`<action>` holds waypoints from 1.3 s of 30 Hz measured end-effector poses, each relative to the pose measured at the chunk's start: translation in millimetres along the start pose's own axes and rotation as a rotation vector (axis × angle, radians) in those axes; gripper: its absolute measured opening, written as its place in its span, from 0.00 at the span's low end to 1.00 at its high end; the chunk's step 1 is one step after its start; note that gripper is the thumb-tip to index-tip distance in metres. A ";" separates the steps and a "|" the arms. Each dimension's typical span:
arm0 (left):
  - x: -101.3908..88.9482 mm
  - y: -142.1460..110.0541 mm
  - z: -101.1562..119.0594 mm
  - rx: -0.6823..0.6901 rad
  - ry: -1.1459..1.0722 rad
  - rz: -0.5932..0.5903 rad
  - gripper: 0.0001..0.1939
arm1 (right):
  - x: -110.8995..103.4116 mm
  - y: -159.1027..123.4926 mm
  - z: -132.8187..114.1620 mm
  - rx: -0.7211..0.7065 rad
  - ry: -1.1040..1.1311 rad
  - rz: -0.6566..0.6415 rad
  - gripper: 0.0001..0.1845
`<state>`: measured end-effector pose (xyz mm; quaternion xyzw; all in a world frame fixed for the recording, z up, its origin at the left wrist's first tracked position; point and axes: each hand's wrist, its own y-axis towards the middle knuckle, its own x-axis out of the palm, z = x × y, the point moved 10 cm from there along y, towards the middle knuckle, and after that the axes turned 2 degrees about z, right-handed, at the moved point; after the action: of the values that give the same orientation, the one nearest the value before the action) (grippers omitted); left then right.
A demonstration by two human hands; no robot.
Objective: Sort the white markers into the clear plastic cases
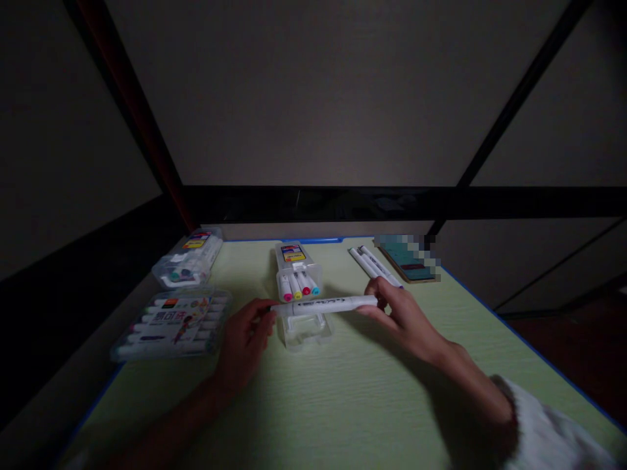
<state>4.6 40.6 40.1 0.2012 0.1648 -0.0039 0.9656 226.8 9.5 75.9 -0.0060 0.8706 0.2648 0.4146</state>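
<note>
A white double-ended marker pen [323, 305] is held level above the table between my two hands. My left hand [249, 336] pinches its dark left tip. At the other end, the thumb and fingers of my right hand [399, 313] are closed on it. Behind the pen lies a clear plastic marker case [298, 258] with several markers [300, 286] in it, their pink, yellow, red and blue ends facing me. The case's clear lid [307, 333] rests just below the pen, partly hidden by it. More white markers [375, 264] lie side by side beyond my right hand.
On the left, a printed clear case of markers [171, 325] lies flat, with another clear marker case [190, 258] behind it. A phone [409, 258] lies at the back right. The pale green tabletop [313, 405] has a blue edge, with a wall behind.
</note>
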 end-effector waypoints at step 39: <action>23.2 0.0 7.1 0.060 0.079 -0.235 0.10 | 12.6 2.5 0.9 0.188 0.347 -0.017 0.25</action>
<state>28.7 39.2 38.8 0.2095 0.2251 -0.1141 0.9447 218.6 14.7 67.4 -0.0203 0.9498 0.1740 0.2593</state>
